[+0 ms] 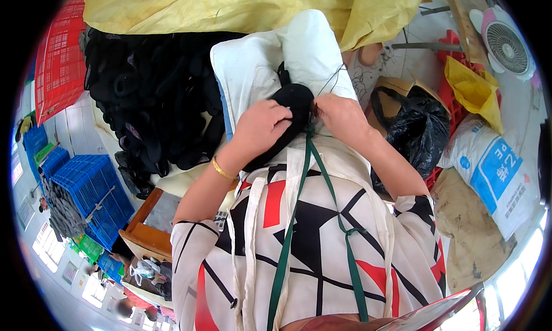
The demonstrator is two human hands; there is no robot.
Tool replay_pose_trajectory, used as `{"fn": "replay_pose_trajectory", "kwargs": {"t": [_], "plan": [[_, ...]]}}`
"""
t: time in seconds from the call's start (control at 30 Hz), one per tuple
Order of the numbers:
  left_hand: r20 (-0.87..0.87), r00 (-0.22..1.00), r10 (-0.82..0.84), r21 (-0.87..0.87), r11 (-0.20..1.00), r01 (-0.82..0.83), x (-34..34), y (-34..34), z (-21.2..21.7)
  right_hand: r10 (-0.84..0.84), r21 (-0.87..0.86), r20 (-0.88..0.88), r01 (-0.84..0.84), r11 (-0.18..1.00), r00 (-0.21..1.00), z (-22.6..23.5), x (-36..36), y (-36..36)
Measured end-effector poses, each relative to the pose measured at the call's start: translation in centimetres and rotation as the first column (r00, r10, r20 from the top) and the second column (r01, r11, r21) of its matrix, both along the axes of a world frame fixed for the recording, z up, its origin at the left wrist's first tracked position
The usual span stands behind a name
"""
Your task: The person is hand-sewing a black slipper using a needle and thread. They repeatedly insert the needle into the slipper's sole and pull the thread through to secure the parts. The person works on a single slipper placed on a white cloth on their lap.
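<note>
At the near edge, a white top (307, 299) with black lines and red patches, overlaid by green cords (282, 262) and cream fabric ties (250, 245). Just beyond, over the lap, a black fabric piece (296, 104), rounded at its far end and slanting back toward near left, with white cloth (310, 43) beneath and beyond. Left hand (261, 127) clamped on the piece from its left side, fingers curled over the top, a gold bracelet (221, 169) at the wrist. Right hand (343, 119) at the piece's right edge, fingertips pinched together; whether on fabric or on thread, hard to tell at this size. Near the right knuckles, a loop of dark thread (340, 71) against the white cloth.

To the left of the lap, a large heap of black pieces (155, 101). To the right, a black plastic bag (420, 130) in an open cardboard box (397, 85); farther right, a white sack (471, 150) with a blue panel and, above, a crumpled yellow bag (474, 92). At far left, a blue crate (95, 199) beside grey pieces (66, 207), and a tilted red crate (60, 49). At far right, a pink-and-white fan (506, 46). Along the far side, a broad yellow sheet (247, 9).
</note>
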State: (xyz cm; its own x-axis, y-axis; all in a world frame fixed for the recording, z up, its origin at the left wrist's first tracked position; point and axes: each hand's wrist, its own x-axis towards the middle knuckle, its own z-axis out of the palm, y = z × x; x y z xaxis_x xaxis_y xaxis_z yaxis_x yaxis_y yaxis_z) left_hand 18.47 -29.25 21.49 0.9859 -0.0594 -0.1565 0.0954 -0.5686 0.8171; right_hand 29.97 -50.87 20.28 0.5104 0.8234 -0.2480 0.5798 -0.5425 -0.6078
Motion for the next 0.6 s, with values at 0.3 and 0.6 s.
{"fn": "replay_pose_trajectory", "kwargs": {"t": [0.3,0.6], "plan": [[-0.41,0.893,0.183,-0.077,0.969,-0.234,-2.5,-1.6,0.2,-0.084,-0.001,-0.003,0.084,0.996,0.996,0.9,2.0,-3.7],[-0.278,0.909,0.311,-0.174,0.914,-0.366,-2.2,-0.6,0.8,-0.265,-0.014,-0.948,0.809,0.588,0.176,2.0,6.4,-4.6]]}}
